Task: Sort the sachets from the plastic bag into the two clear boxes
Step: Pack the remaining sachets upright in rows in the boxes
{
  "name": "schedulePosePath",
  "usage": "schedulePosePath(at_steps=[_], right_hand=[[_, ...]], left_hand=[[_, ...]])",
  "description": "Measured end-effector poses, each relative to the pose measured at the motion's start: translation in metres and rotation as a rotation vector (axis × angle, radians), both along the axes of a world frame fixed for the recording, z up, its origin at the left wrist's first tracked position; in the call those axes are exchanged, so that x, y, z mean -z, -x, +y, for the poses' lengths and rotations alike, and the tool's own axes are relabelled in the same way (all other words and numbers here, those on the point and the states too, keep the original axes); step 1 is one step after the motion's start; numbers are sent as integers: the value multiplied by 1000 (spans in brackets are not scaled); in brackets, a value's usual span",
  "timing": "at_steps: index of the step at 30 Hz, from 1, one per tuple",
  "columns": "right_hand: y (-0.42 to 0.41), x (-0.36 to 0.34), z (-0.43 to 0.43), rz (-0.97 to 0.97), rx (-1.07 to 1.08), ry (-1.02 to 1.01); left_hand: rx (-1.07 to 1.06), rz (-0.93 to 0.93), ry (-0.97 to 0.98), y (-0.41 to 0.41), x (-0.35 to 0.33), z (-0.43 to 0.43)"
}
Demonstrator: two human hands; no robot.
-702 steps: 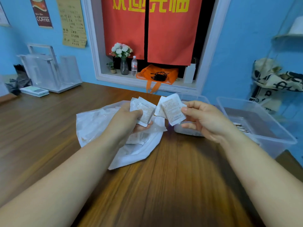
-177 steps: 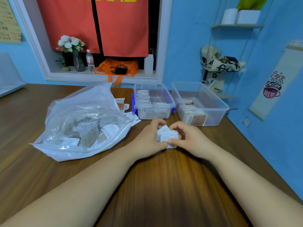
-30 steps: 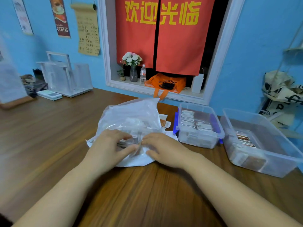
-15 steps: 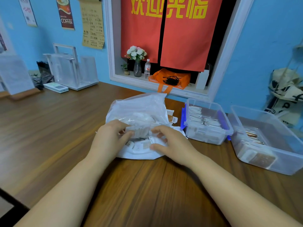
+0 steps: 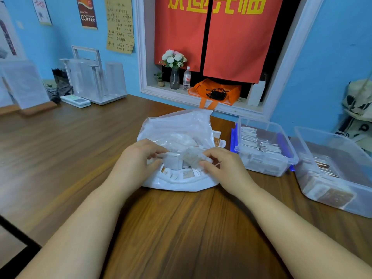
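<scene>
The large clear plastic box (image 5: 360,198) at right runs past the edge; print on small white sachets (image 5: 188,174) inside the translucent plastic bag (image 5: 177,125) is too blurred to read.

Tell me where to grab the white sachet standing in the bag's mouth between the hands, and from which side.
Pinch the white sachet by its top edge, coming from above with the left hand, which is right beside it. It stands roughly upright in the mouth of the plastic bag, top edge free, lower part buried among other sachets.
</scene>
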State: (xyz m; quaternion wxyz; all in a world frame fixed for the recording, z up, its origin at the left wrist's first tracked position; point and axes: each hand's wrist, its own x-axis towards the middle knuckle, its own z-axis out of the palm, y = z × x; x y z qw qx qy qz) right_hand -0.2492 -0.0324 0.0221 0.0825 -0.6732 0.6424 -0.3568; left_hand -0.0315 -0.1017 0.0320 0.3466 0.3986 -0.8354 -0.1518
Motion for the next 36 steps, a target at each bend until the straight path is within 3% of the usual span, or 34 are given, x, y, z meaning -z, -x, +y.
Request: schedulePosePath(at_steps=[4,11,18,24,31,34,36], right_hand=[[-1,1,-1,-16,-2,-32],[-1,2,1,-79,-21,-57],[-2,1,2,-81,-45,-76],[0,0,4,-181,-31,-76],[-2,-12,5,-739,-47,-20],[-4,-18,9,-853,-96,22],[-8,-22,10,-854,-138,5]], left_hand=[[10,-97,-33,-5,0,-2],[59,-426,-57,-2,1,-1],[67,-446,-39,6,5,0],[125,-112,-148,6,0,0],[6,432,-250,14,-12,10],[-46,531,-248,21,-12,10],[-39,504,-274,26,-12,12]])
